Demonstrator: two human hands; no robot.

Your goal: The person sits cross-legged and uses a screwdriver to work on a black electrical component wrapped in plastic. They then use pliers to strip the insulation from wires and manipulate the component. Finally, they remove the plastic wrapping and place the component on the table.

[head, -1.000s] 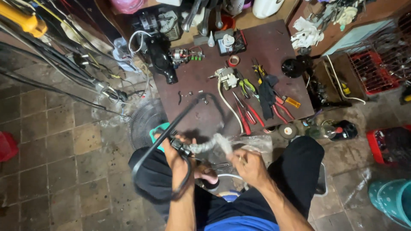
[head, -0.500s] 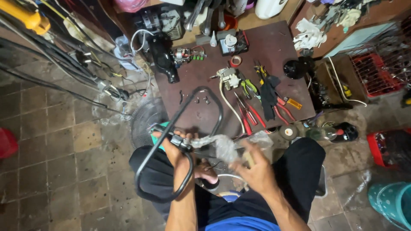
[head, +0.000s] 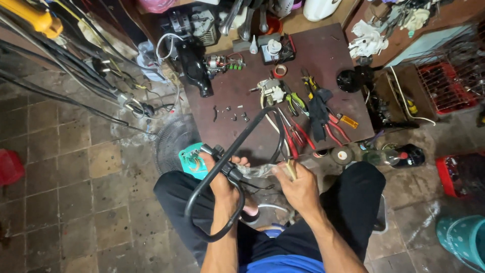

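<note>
Both hands busy with a looped black cable over the lap, in front of the low brown table (head: 323, 55).

The left hand (head: 225, 174) is clenched around the thick black cable (head: 237, 141) where a dark fitting sits on it; the cable arcs up over the near edge of the table and curls down past the wrist in a wide loop. The right hand (head: 298, 184) pinches a crumpled clear plastic wrap (head: 257, 171), which stretches from the fitting to its fingers, just short of the table's near edge. On the table lie red-handled pliers (head: 295, 134) near its front, a black glove (head: 319, 108) beside them, a small motor (head: 273, 91) at the middle and a roll of red tape (head: 279, 70) farther back. A wire fan guard (head: 172, 144) lies on the tiled floor at the table's left corner.
</note>
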